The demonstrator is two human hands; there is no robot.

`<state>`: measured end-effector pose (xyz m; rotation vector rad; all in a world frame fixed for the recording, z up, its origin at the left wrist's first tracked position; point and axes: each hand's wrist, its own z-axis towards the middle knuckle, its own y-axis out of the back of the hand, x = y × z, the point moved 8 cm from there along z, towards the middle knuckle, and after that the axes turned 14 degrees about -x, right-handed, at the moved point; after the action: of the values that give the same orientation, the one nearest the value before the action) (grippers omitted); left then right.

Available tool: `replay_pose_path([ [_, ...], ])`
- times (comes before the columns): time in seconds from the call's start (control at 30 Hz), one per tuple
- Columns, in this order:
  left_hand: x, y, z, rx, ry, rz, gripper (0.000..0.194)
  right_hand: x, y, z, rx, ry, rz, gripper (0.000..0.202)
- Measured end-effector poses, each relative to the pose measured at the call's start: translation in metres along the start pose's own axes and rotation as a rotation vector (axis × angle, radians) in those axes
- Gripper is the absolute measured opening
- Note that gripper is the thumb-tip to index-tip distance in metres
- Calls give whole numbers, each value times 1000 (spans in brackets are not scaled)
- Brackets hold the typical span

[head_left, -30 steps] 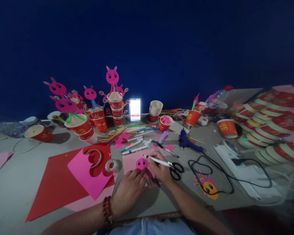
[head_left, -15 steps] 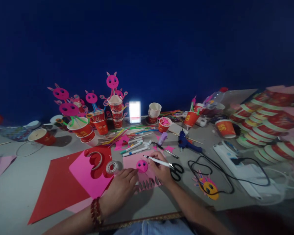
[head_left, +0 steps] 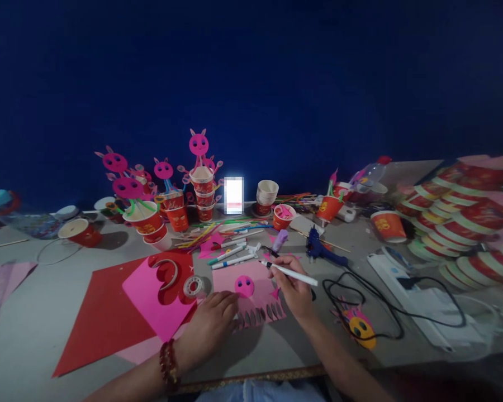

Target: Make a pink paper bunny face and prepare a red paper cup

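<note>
My right hand (head_left: 294, 289) grips a white marker (head_left: 293, 273), its dark tip pointing left above a light pink paper sheet (head_left: 224, 273). A bright pink disc (head_left: 245, 286) with two dark eyes lies on that sheet, left of the marker tip. My left hand (head_left: 212, 319) rests palm down beside the disc, fingers lying along the sheet's left side; nothing shows in it. Leaf-shaped cut-outs run along the sheet's lower part (head_left: 260, 316). Just past my left fingertips lies a white tape roll (head_left: 193, 286).
Red card (head_left: 104, 307) and a cut pink sheet (head_left: 159, 307) lie at left. Capped markers (head_left: 233, 261) lie behind the work. A blue glue gun (head_left: 324, 248) and black cable (head_left: 373, 296) are at right, with stacked paper cups (head_left: 456, 223) beyond. Cups with pink figures (head_left: 142, 215) stand at back left.
My right hand has moved the marker right, away from the disc, and now covers the black scissors seen earlier. My left hand stays at the sheet. The view has shifted slightly.
</note>
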<state>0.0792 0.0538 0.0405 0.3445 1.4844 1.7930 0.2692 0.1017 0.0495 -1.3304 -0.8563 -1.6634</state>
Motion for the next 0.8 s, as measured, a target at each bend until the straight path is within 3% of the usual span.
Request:
replay_pose_path([
  [0.2,3,14,-2,-63,105,-140,14,0,-5,-33,191,-187,82,28],
  [0.4,3,4,-4,-79,208,-218,10,4,-4,-56,222,-176,123,26],
  [0.53,-3,-2,0,-104,178,-263,10,5,-5,-62,248,-181,129,24],
  [0.8,-20,7,7,-156,63,-278,12,4,-9,-68,325,-214,143,24],
])
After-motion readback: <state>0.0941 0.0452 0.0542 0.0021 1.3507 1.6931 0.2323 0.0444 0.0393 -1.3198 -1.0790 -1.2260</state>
